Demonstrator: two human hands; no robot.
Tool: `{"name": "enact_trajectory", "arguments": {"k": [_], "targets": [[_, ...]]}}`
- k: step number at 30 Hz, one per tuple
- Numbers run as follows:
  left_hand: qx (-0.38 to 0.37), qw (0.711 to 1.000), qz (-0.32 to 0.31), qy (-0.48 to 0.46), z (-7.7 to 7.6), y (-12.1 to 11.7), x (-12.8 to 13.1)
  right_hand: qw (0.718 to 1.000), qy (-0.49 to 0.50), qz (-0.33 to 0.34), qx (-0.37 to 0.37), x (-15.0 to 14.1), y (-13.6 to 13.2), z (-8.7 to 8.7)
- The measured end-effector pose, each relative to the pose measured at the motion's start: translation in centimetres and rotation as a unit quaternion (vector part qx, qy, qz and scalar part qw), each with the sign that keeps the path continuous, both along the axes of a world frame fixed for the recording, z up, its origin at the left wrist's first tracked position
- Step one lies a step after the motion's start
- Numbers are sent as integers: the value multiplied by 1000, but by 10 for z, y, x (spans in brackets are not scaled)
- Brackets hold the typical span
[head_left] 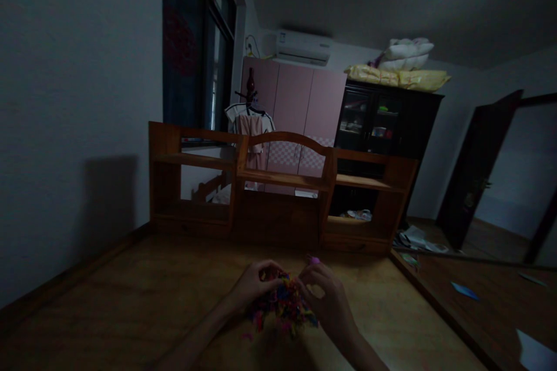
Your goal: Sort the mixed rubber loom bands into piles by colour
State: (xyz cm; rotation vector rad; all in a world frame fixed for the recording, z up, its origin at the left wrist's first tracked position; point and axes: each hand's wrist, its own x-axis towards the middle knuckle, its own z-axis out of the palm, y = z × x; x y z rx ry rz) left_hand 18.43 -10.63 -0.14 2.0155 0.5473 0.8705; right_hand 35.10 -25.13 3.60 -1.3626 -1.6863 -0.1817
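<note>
A loose pile of small multicoloured pieces (282,303) lies on the wooden desk top (130,295) in front of me. My left hand (255,285) curls over the left side of the pile, fingers bent into it. My right hand (328,295) is at the pile's right side, with its fingers pinched together around a small pink piece (313,259) at the fingertips. The room is dim, so I cannot make out what the coloured pieces are.
A wooden shelf unit (282,179) stands at the back edge of the desk. Behind it are a pink wardrobe (304,98), a dark glass-door cabinet (378,122) and an air conditioner (303,46). A wall and window are on the left; papers lie on the floor at right.
</note>
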Motion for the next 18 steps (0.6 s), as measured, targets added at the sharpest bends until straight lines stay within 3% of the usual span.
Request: {"name": "enact_trajectory", "arguments": {"k": [7,10,13,18], "targets": [[-9,999,-22,24,-3,0,-1,994,-12,-54,-99,-7,18,-32],[-10,999,-37,23,-5,1,-1,995,-16,-64,-80,-11,17,-30],[2,999,-38,26,-5,1,-1,999,-17,-31,-26,-19,3,-4],[12,999,-37,26,-6,2,-2,996,-13,6,84,-45,-62,69]]}}
